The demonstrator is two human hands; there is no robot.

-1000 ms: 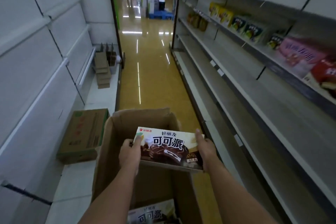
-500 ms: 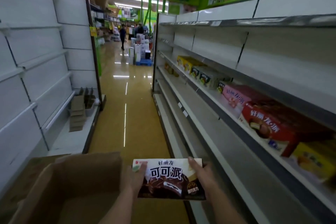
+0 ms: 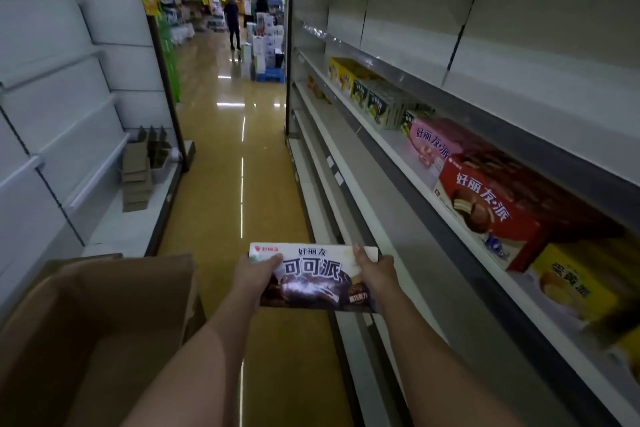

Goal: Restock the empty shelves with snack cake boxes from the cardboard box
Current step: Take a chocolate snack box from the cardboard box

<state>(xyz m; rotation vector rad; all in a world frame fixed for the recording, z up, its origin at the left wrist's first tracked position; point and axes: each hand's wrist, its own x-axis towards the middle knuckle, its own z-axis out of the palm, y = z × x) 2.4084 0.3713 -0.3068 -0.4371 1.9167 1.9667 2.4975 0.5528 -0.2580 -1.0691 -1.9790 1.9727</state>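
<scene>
Both hands, left hand (image 3: 254, 276) and right hand (image 3: 375, 270), grip the snack cake box (image 3: 311, 279) by its ends at 6 o'clock; swinging toward the 3 o'clock shelf (image 3: 408, 149) could clip its edge

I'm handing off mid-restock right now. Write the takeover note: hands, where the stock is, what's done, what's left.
Left hand and right hand each grip an end of one cocoa pie box, held over the aisle floor, not yet shelved.
Open cardboard box sits at lower left; its contents are not visible.
Done: red box, pink box and yellow boxes stand on the right-hand shelf.
Left: shelve the held box; the shelves below are mostly bare.
</scene>
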